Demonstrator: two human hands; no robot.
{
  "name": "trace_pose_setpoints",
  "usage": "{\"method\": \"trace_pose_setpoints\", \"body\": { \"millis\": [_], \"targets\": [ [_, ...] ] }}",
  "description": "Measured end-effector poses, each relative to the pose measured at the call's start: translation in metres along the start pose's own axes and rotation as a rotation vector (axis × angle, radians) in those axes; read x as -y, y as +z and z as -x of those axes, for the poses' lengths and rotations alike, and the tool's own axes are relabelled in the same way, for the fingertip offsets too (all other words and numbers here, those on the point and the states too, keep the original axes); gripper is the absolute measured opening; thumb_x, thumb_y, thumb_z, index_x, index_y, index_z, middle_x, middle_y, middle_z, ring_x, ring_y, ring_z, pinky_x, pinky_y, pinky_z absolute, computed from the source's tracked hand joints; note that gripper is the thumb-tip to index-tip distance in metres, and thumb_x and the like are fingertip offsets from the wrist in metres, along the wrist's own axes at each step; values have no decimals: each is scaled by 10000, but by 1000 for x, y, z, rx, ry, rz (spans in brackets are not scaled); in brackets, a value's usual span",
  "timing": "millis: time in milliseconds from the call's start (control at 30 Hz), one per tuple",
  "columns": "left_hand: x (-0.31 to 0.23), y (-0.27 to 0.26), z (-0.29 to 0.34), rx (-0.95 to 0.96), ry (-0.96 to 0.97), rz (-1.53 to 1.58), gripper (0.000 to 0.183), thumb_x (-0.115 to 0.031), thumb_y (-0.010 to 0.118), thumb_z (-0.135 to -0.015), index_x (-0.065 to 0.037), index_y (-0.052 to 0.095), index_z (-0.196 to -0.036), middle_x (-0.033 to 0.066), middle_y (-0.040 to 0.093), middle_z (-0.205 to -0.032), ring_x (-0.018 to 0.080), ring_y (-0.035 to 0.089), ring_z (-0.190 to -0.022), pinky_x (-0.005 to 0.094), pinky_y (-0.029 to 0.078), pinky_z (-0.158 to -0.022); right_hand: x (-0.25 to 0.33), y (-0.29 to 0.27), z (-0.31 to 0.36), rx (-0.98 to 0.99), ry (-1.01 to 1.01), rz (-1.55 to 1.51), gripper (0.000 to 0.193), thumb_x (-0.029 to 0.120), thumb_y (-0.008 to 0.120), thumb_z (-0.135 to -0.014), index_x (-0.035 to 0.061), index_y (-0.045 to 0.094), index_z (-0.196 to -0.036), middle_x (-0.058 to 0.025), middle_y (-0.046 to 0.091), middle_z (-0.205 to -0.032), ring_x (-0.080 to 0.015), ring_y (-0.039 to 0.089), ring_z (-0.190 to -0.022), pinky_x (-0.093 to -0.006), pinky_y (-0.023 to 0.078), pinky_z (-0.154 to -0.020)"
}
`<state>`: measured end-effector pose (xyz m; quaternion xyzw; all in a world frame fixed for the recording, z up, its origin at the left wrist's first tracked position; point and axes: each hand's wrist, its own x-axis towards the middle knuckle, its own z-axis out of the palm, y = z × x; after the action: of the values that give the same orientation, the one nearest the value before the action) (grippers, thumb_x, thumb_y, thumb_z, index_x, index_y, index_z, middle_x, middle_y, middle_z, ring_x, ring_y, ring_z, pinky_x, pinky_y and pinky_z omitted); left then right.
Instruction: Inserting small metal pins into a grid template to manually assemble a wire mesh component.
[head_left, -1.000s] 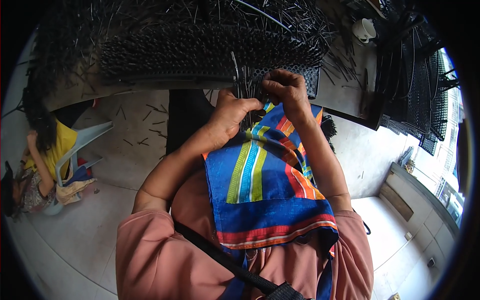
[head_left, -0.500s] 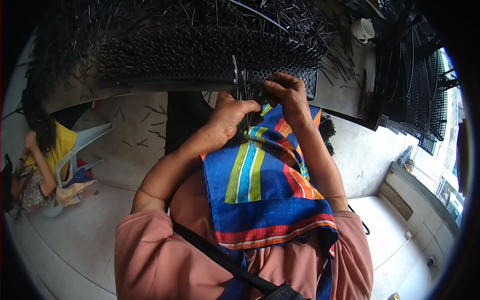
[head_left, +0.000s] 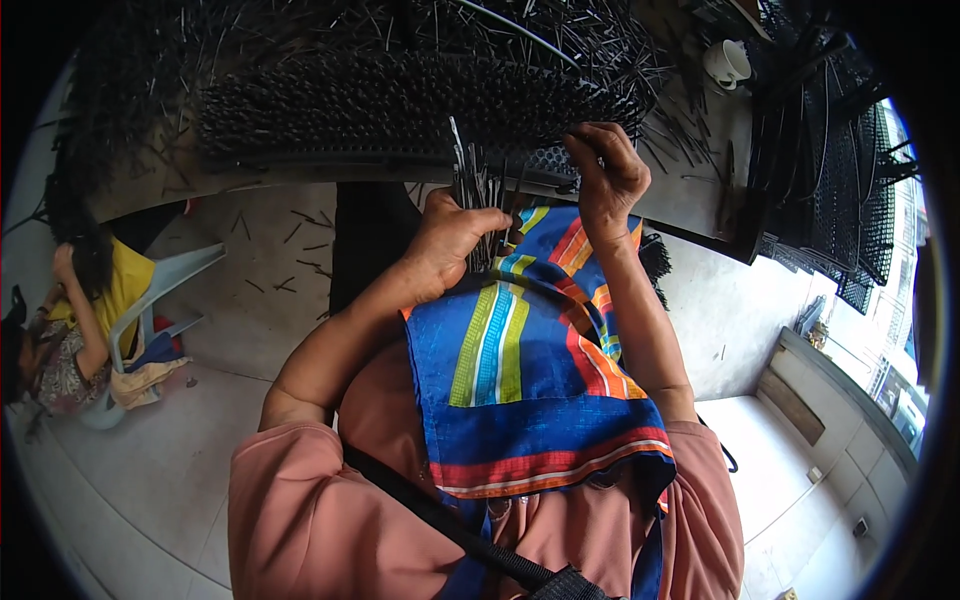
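My left hand (head_left: 442, 238) is wrapped round a bundle of thin dark strips (head_left: 476, 183), which stand up out of the fist with uneven tips. To its right and farther off, my right hand (head_left: 614, 172) hovers at the right end of a black perforated tray (head_left: 552, 158). Its thumb and fingertips are pinched together; anything between them is too small or dark to make out. Rows of short black pieces (head_left: 400, 108) stand upright in most of the tray's holes. A striped blue cloth (head_left: 530, 350) lies over my front, under both hands.
Loose black strips (head_left: 160, 70) are heaped behind the tray. A white cup (head_left: 727, 64) is at the far right of the table, near black mesh racks (head_left: 830, 150). Another person (head_left: 80, 320) sits at the left by a grey plastic chair (head_left: 165, 290). Scattered strips lie on the floor.
My right hand has moved away from the bundle, rightward and slightly farther off, over the tray's right end. The left hand keeps its hold; the bundle's tips have shifted slightly left.
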<state>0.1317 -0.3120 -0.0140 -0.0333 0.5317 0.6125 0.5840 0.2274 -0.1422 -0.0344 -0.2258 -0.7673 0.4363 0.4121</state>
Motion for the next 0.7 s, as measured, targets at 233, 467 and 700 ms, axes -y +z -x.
{"method": "trace_pose_setpoints", "body": {
  "millis": [233,467,700],
  "targets": [
    [7,-7,1,-47,57,70,155,58,639,-733,42,650,-886,123,680,-788,208,669,-651,327,557,-595,5,1,2,2,118,-95,104,-102,665,-761,-45,659,-848,-44,628,-832,-88,590,-702,-186,480,-612],
    [7,-11,7,-19,38,118,134,58,627,-733,62,650,-864,140,679,-781,220,672,-665,322,555,-608,4,9,5,96,-22,137,137,-42,709,-710,2,679,-836,-77,628,-767,-143,604,-638,-246,461,-571],
    [10,-20,5,-30,-22,67,124,52,627,-735,70,650,-856,143,671,-765,220,671,-653,317,553,-599,15,14,-1,147,74,313,114,-10,717,-721,5,693,-831,-57,598,-720,-121,575,-615,-240,449,-568]
  ]
}}
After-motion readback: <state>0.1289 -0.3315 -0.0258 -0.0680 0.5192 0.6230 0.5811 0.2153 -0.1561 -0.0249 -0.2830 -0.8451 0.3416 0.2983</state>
